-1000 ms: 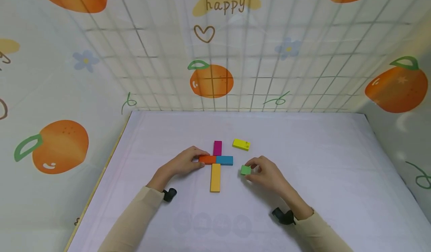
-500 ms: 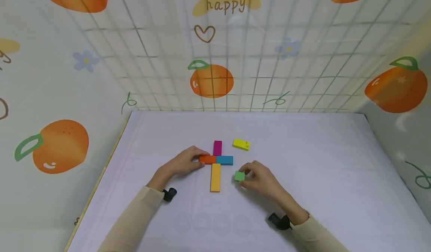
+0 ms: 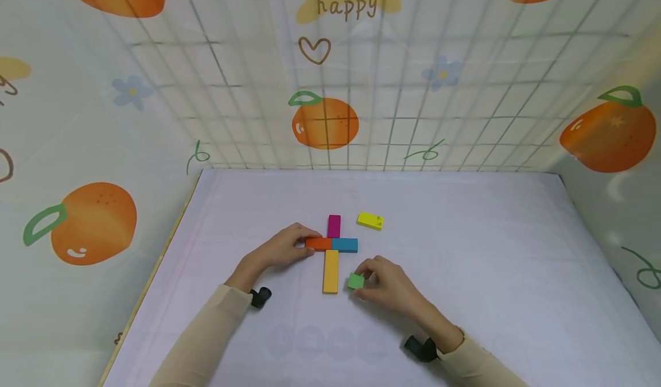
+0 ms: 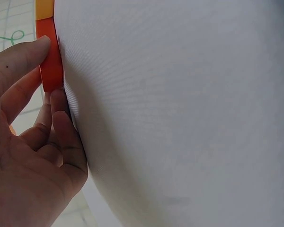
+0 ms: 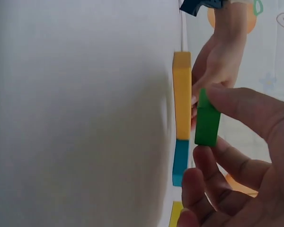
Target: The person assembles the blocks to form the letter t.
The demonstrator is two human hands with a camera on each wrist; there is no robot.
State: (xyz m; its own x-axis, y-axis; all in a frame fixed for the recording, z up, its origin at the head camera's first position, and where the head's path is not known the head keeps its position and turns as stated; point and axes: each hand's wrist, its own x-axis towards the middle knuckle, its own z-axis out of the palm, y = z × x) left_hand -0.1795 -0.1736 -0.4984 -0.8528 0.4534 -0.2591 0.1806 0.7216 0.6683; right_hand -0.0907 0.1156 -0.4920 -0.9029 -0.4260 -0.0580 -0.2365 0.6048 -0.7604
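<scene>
Between thumb and fingers my left hand (image 3: 284,246) holds the left end of an orange-red block (image 3: 317,244), which lies flat on the table. Joined to its right end is a blue block (image 3: 345,245). A magenta block (image 3: 334,226) touches this row from behind, and a longer yellow-orange block (image 3: 330,272) extends from it toward me. My right hand (image 3: 389,286) pinches a small green block (image 3: 356,281) just right of the yellow-orange block. In the right wrist view the green block (image 5: 208,120) appears raised off the table, thumb on one end and fingers at the other.
A bright yellow block (image 3: 370,221) lies apart, behind and right of the blue one. The white table (image 3: 490,249) has a back edge against a curtain (image 3: 465,117) printed with oranges. Both wrists wear small black cameras (image 3: 420,348).
My right hand has carried the green block left and toward me, bringing it close to the yellow-orange block. The left hand and the joined blocks have stayed in place.
</scene>
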